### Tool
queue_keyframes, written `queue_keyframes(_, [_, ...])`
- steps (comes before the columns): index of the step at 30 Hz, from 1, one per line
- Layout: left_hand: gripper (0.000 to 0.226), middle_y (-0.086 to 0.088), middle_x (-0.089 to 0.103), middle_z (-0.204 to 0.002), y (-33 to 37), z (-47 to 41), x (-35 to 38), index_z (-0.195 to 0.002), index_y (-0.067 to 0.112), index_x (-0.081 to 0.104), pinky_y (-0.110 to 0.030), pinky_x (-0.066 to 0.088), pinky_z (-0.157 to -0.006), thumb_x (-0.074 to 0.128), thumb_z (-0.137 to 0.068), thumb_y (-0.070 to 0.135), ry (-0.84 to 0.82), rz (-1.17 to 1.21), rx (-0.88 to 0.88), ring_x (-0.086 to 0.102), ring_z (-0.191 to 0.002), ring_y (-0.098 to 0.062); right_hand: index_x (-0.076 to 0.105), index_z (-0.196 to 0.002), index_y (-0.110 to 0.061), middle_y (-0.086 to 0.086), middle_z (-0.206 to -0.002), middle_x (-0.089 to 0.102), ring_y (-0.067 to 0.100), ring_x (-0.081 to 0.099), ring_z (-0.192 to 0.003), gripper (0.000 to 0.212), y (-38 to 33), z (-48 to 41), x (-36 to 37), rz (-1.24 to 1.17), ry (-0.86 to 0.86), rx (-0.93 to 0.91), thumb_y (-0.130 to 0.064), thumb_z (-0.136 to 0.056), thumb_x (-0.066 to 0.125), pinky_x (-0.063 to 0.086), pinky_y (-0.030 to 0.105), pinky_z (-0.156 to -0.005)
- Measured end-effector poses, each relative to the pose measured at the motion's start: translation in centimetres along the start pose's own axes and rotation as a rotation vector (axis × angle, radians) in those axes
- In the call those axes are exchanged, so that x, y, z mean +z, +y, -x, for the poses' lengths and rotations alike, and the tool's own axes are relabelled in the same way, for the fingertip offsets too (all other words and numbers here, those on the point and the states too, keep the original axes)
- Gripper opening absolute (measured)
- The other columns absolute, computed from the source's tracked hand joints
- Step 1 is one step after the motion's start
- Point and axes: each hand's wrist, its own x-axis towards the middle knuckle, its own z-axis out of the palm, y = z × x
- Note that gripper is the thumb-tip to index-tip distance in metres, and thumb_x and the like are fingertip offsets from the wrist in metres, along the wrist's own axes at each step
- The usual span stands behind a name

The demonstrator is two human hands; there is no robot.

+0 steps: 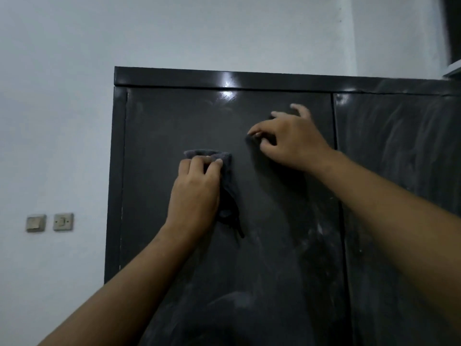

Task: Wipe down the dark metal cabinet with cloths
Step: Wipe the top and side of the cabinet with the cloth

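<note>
The dark metal cabinet (pixel 274 245) fills the middle and right of the view, its two doors shut and streaked with pale dust. My left hand (pixel 197 191) presses a grey cloth (pixel 224 158) against the left door, fingers curled over its top edge, and the cloth's tail hangs below the palm. Higher and to the right, my right hand (pixel 291 141) rests on the same door. Its thumb and forefinger pinch a small dark cloth (pixel 248 139) that barely shows against the metal; the rest is hidden under the hand.
A pale wall (pixel 62 121) stands to the left of the cabinet, with two wall switches (pixel 50 222) at about wrist height. The right door (pixel 399 171) carries heavy dust smears. A dark object edge (pixel 452 33) shows at the top right corner.
</note>
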Motion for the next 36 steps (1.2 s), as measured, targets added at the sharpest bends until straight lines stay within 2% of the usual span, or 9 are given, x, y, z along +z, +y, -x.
queue_keyframes(4, [0.049,-0.031,0.045,-0.14,1.7,0.9,1.7,-0.141,-0.003,0.049,-0.054,0.045,-0.101,0.059,-0.096,0.014,0.046,-0.04,-0.034,0.039,-0.124,-0.045,0.062,-0.128,-0.041,-0.009,-0.127,0.065,0.031,0.032,-0.146,0.05,3.5,2.1,0.4,0.094,-0.019,-0.151,-0.026,-0.083,0.048,0.007,0.06,-0.117])
queue_keyframes(7, [0.048,-0.033,0.038,-0.144,2.5,1.1,2.9,-0.142,-0.003,0.046,-0.057,0.041,-0.103,0.046,-0.104,0.027,0.107,-0.018,-0.08,0.031,-0.124,-0.044,0.054,-0.14,-0.039,0.003,-0.142,0.052,0.033,0.028,-0.147,0.052,5.6,3.5,1.6,0.064,-0.002,-0.2,-0.026,-0.09,0.047,0.014,0.056,-0.119])
queue_keyframes(12, [0.031,-0.022,0.052,-0.131,1.8,-1.9,3.9,-0.127,0.003,0.057,-0.048,0.043,-0.103,0.057,-0.099,0.015,0.251,0.028,0.032,0.034,-0.117,-0.032,0.042,-0.15,-0.031,0.004,-0.159,0.032,0.026,0.022,-0.151,0.051,8.2,4.8,4.0,-0.023,0.057,-0.208,-0.035,-0.1,0.038,0.01,0.046,-0.124])
queue_keyframes(18, [0.038,-0.015,0.056,-0.126,5.0,-5.8,4.9,-0.13,0.007,0.057,-0.038,0.035,-0.102,0.057,-0.098,0.027,0.262,0.059,0.091,0.04,-0.116,-0.031,0.064,-0.13,-0.008,0.013,-0.137,0.056,0.034,0.045,-0.136,0.039,10.0,4.1,5.2,-0.264,0.428,-0.112,-0.007,-0.093,0.054,0.023,0.024,-0.119])
queue_keyframes(23, [0.034,-0.016,0.061,-0.119,6.3,-3.8,6.0,-0.123,0.006,0.065,-0.04,0.04,-0.1,0.058,-0.097,0.028,0.248,-0.054,0.389,0.04,-0.113,-0.03,0.07,-0.123,-0.011,0.009,-0.123,0.068,0.026,0.056,-0.122,0.037,10.5,3.7,5.5,-0.263,0.45,-0.091,-0.007,-0.09,0.055,0.026,0.009,-0.108])
queue_keyframes(27, [0.032,-0.014,0.065,-0.12,7.3,-1.1,6.2,-0.124,0.008,0.066,-0.039,0.04,-0.103,0.06,-0.1,0.028,0.122,-0.084,0.624,0.049,-0.112,-0.027,0.072,-0.119,-0.008,0.012,-0.112,0.069,0.023,0.058,-0.117,0.03,11.4,3.4,5.0,-0.234,0.43,-0.199,-0.02,-0.101,0.051,0.033,0.016,-0.106])
queue_keyframes(31, [0.032,-0.012,0.066,-0.125,6.8,1.1,5.7,-0.125,0.01,0.069,-0.042,0.049,-0.099,0.051,-0.106,0.028,-0.089,-0.048,0.883,0.063,-0.109,-0.029,0.059,-0.138,-0.009,0.015,-0.136,0.059,0.035,0.051,-0.13,0.041,11.6,4.0,5.8,-0.062,0.405,-0.237,-0.019,-0.102,0.044,0.038,0.038,-0.114])
queue_keyframes(34, [0.033,-0.013,0.067,-0.119,7.4,-0.8,5.4,-0.121,0.01,0.071,-0.038,0.047,-0.092,0.05,-0.105,0.03,-0.072,-0.069,0.833,0.059,-0.103,-0.029,0.053,-0.143,-0.008,0.015,-0.142,0.054,0.037,0.047,-0.135,0.048,11.0,4.5,6.1,0.009,0.394,-0.212,-0.019,-0.097,0.041,0.04,0.05,-0.111])
queue_keyframes(36, [0.031,-0.013,0.065,-0.116,8.8,-2.5,5.7,-0.12,0.011,0.07,-0.034,0.039,-0.091,0.056,-0.101,0.032,0.031,-0.077,0.628,0.057,-0.1,-0.032,0.053,-0.143,-0.008,0.014,-0.143,0.054,0.035,0.046,-0.136,0.049,10.8,4.5,5.9,0.017,0.397,-0.204,-0.019,-0.096,0.041,0.039,0.048,-0.112])
